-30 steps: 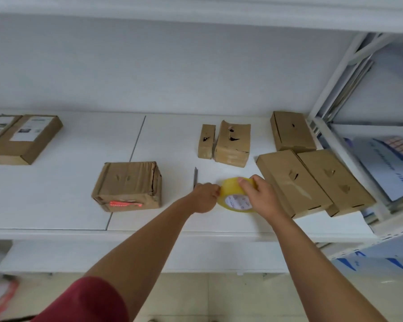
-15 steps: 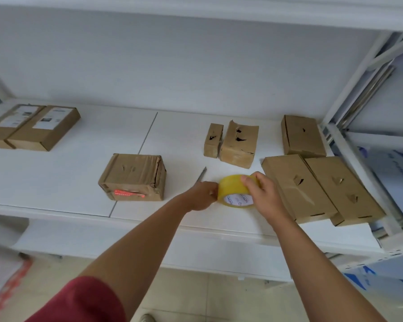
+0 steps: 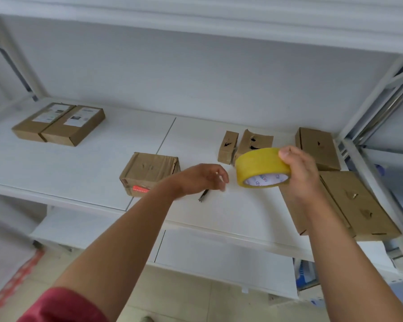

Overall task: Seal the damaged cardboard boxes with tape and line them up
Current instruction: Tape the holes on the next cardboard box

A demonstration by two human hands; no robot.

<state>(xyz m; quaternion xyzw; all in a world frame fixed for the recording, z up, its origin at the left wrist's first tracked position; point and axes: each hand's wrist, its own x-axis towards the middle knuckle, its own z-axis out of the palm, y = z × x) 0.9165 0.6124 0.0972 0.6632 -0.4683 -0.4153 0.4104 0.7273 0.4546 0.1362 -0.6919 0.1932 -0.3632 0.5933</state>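
The right hand (image 3: 299,173) holds the yellow tape roll (image 3: 262,167) lifted above the white shelf (image 3: 79,173), thumb over the top of the band and fingers hidden behind its far right side, so its grip is closed around the roll's width. The left hand (image 3: 201,178) hovers just left of the roll with fingers loosely curled and holding nothing; a slim dark tool (image 3: 203,195), probably a cutter, lies on the shelf under it. The roll looks light and rigid thanks to its card core, but the outer film is smooth, so it is best taken across the width as now, with the loose end peeled by a fingernail at the rim. The boxes are thin corrugated card and likely light, yet soft where torn: the two small punctured boxes (image 3: 244,148) stand just beyond the roll, and pressing near their holes would likely cave them in, so corners and edges are the safer places to hold. A wrinkled box with a red label (image 3: 149,173) sits left of centre, three flat brown boxes (image 3: 349,203) with small tears lie to the right, partly overhanging the near edge, and two labelled boxes (image 3: 58,124) rest side by side, touching, at the far left
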